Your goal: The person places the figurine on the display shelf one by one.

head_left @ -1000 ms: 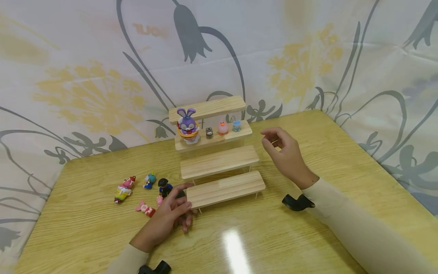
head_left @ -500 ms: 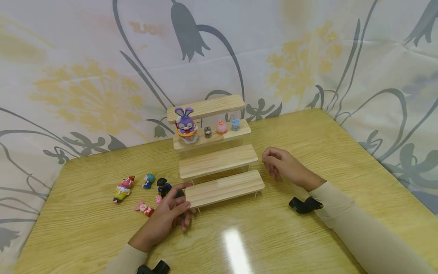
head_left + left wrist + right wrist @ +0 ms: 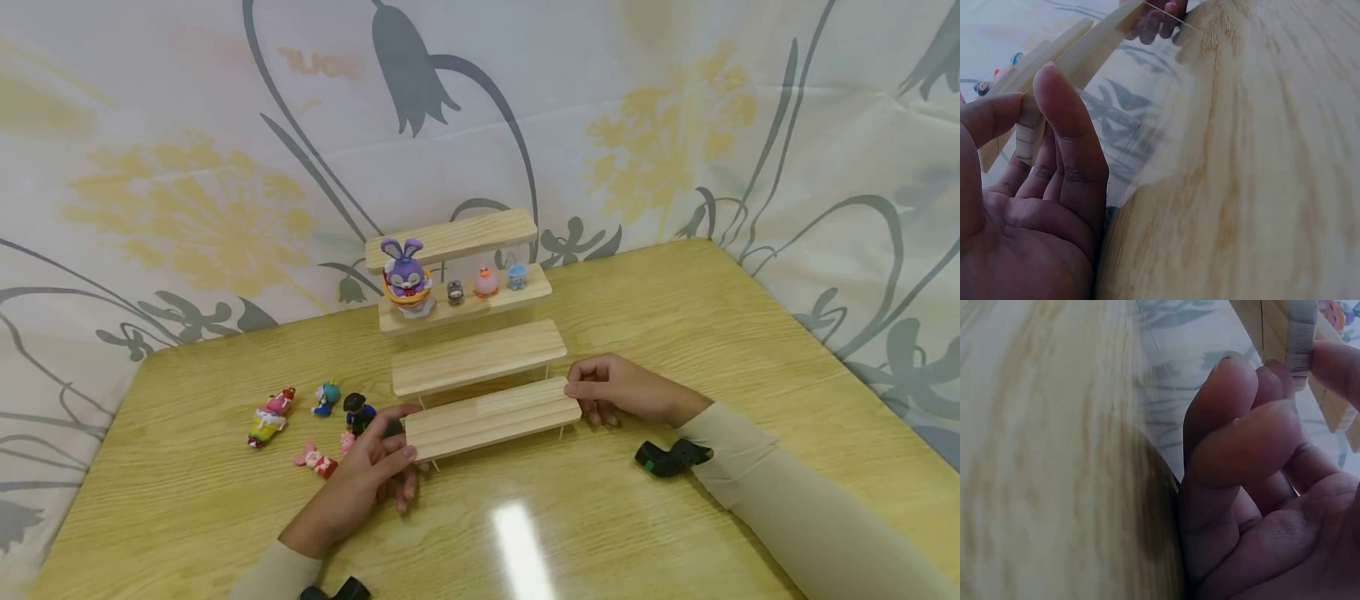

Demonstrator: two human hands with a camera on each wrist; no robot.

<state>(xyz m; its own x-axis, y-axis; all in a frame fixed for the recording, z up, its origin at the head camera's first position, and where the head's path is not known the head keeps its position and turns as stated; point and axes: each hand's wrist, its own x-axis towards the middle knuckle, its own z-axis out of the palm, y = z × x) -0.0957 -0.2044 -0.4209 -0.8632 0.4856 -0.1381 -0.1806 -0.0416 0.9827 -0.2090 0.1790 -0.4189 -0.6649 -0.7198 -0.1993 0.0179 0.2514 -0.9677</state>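
Observation:
A four-tier wooden display stand point(image 3: 491, 417) stands on the table, its planks stepping up toward the back. My left hand point(image 3: 352, 492) holds the left end of the lowest plank, thumb on top and fingers beneath. At the opposite end, my right hand point(image 3: 626, 390) pinches the same plank; the right wrist view shows the plank's end point(image 3: 1300, 350) between thumb and fingers. On the second tier from the top sit a purple rabbit figurine point(image 3: 408, 279), a small grey figurine point(image 3: 455, 292), a pink figurine point(image 3: 486, 283) and a blue-hatted figurine point(image 3: 517, 277).
Left of the stand lie an ice-cream-like pink and yellow figurine point(image 3: 268, 419), a blue and white figurine point(image 3: 326, 398), a black-capped figurine point(image 3: 358, 412) and a pink-eared figurine point(image 3: 318, 460). Another pink one is partly hidden by the left hand. A flower-patterned cloth point(image 3: 480, 150) hangs behind the table.
My right hand has come down from beside the upper tiers to the lowest plank's right end and now pinches it. The left hand has kept its grip; the figurines stay put.

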